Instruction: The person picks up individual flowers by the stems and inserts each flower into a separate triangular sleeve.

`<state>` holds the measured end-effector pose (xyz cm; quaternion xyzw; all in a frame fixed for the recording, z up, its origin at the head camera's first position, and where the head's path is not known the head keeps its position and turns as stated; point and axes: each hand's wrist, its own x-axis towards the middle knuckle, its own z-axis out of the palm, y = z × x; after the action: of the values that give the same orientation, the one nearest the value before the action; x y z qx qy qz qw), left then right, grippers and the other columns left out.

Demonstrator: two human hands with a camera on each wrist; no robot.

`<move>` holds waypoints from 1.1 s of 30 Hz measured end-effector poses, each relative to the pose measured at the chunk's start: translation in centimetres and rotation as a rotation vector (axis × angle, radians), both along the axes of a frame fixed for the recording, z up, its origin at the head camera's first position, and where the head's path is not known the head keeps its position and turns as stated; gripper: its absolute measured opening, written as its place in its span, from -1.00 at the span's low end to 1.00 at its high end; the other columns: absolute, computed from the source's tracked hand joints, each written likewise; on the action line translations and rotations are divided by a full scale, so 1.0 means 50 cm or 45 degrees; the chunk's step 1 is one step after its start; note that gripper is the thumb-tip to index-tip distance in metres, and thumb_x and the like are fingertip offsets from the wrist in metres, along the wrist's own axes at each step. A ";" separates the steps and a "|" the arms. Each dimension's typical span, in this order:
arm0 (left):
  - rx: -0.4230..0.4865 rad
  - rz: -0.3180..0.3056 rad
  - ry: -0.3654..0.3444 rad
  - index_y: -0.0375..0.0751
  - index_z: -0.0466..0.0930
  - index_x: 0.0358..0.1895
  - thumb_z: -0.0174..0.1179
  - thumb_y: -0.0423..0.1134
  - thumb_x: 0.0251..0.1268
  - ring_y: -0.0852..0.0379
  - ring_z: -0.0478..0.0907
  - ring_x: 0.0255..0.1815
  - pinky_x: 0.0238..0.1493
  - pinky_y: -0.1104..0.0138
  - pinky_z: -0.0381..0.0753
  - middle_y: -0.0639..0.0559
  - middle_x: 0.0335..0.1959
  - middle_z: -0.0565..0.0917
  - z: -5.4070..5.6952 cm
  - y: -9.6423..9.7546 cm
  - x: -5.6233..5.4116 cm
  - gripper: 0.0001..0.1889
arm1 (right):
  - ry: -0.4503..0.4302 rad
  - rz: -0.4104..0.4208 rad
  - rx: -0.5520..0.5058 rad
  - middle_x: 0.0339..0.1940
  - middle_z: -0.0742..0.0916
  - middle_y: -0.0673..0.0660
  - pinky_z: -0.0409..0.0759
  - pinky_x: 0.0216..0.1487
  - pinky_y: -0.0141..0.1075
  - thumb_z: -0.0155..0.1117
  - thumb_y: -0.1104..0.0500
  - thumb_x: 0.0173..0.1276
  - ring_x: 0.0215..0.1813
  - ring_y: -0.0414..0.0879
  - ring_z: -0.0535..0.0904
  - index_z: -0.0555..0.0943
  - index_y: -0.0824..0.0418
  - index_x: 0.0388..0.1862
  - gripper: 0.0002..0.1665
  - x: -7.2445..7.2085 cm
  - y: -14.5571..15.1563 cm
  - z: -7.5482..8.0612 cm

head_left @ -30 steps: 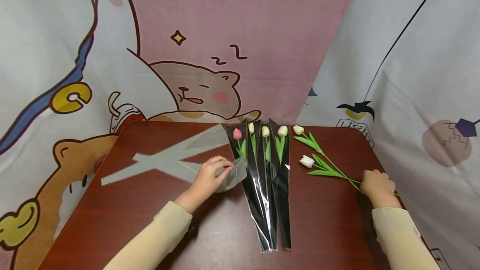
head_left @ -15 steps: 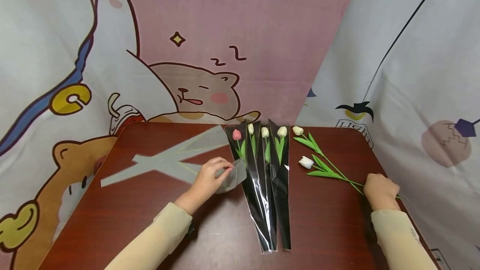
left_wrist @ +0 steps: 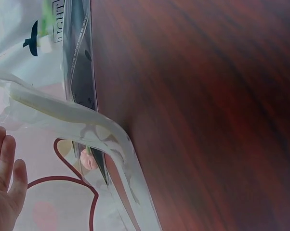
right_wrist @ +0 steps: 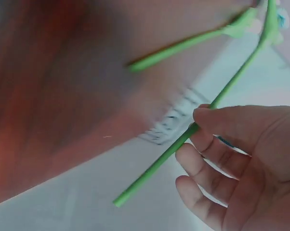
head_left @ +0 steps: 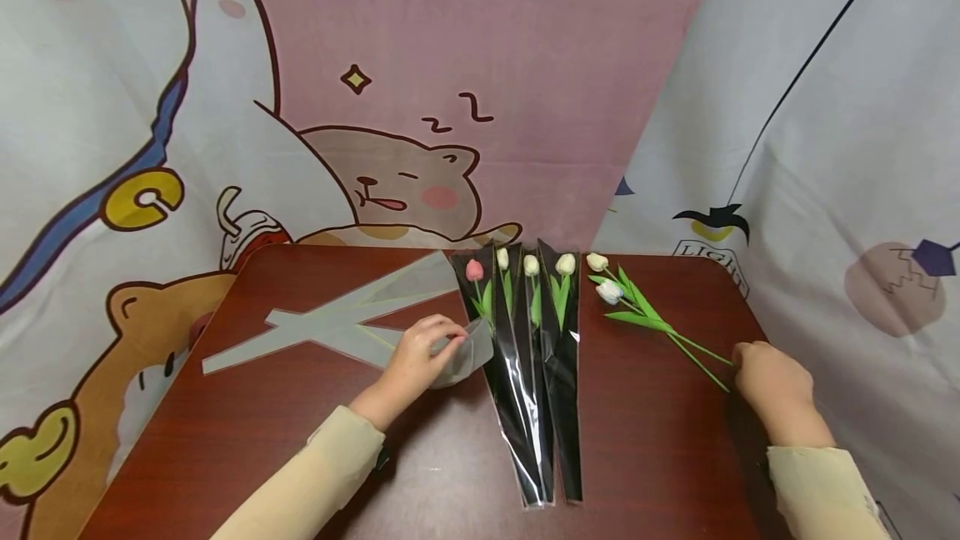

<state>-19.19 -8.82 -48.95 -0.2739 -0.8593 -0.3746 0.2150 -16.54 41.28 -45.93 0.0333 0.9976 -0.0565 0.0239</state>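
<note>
In the head view my left hand (head_left: 423,352) pinches the edge of a clear, pale-bordered flower wrapping sleeve (head_left: 472,348), its curled end raised beside the wrapped flowers. The left wrist view shows the lifted sleeve (left_wrist: 104,127) bending over the table, with part of my left hand (left_wrist: 5,187) at the edge. My right hand (head_left: 776,382) holds a white tulip (head_left: 609,292) with a bluish tint. Thumb and forefinger grip its green stem (right_wrist: 159,159) in the right wrist view, the cut end sticking out past the fingers. A cream tulip (head_left: 597,262) lies close beneath it on the table.
Black-backed sleeves (head_left: 528,407) with a pink tulip (head_left: 474,270) and several cream ones lie mid-table. More flat pale sleeves (head_left: 315,323) spread crosswise on the left of the brown table (head_left: 645,457). A cartoon-print cloth (head_left: 540,90) hangs right behind the table.
The bluish-white tulip has lifted and shifted away toward the cream tulip's head as my right hand pulled up on its stem. The left hand and its sleeve have stayed put.
</note>
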 end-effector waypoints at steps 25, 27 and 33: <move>0.042 0.034 0.011 -0.10 0.71 -0.31 0.29 -0.30 0.19 0.23 0.60 -0.22 -0.16 0.34 0.61 0.13 -0.33 0.65 0.015 0.009 -0.001 -0.96 | 0.687 0.077 -2.166 -0.33 0.71 0.08 0.65 -0.17 -0.38 0.15 0.44 0.32 -0.30 -0.18 0.68 0.40 0.71 -0.15 -0.72 0.014 -0.479 0.007; 0.049 0.043 0.013 -0.10 0.71 -0.31 0.29 -0.30 0.19 0.22 0.60 -0.22 -0.16 0.34 0.61 0.13 -0.33 0.65 0.019 0.012 0.000 -0.96 | 0.716 0.121 -2.188 -0.32 0.71 0.07 0.65 -0.16 -0.39 0.15 0.44 0.32 -0.29 -0.19 0.68 0.39 0.71 -0.15 -0.71 0.015 -0.507 0.001; 0.073 0.064 0.029 -0.11 0.71 -0.33 0.32 -0.31 0.16 0.21 0.60 -0.22 -0.15 0.31 0.61 0.12 -0.34 0.65 0.027 0.019 0.001 -0.96 | 0.740 0.223 -2.058 -0.24 0.68 0.28 0.64 -0.10 -0.41 0.19 0.45 0.28 -0.22 -0.24 0.68 0.47 0.65 -0.18 -0.78 0.012 -0.569 -0.004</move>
<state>-19.15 -7.85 -47.63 -0.2502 -0.8524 -0.3904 0.2417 -15.94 12.81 -46.13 -0.0867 0.6169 -0.7530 -0.2117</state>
